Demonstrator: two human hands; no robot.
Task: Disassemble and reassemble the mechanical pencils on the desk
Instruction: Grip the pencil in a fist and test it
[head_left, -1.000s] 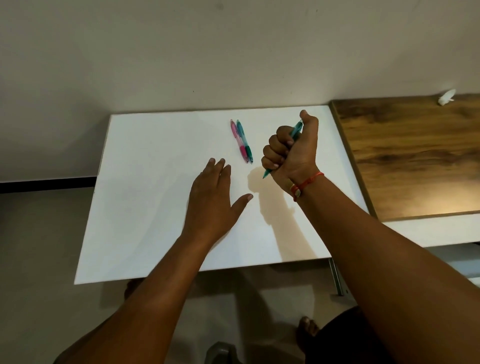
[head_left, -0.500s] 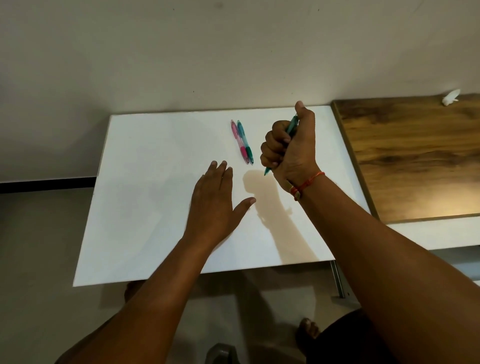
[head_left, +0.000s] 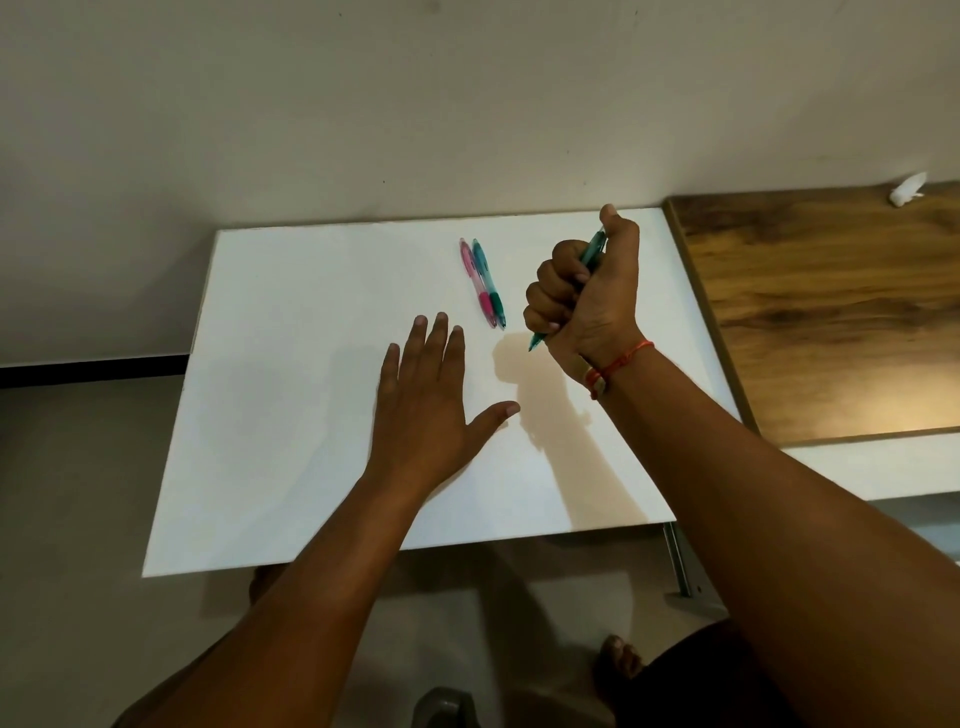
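Right hand (head_left: 582, 301) is fisted round a green pencil (head_left: 594, 252), tip down; left hand (head_left: 431, 400) lies flat, fingers straight, on the white table (head_left: 291, 374). Pink pencil (head_left: 475, 280) and teal pencil (head_left: 489, 285) lie touching, farther back. Wooden table (head_left: 831, 312) adjoins right; plain wall (head_left: 363, 104) behind.

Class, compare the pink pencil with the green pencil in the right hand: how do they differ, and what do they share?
The pink pencil lies flat on the white desk; the green pencil is tilted above it, tip down. The pink pencil is untouched; the right hand grips the green pencil in a fist. Both appear assembled.
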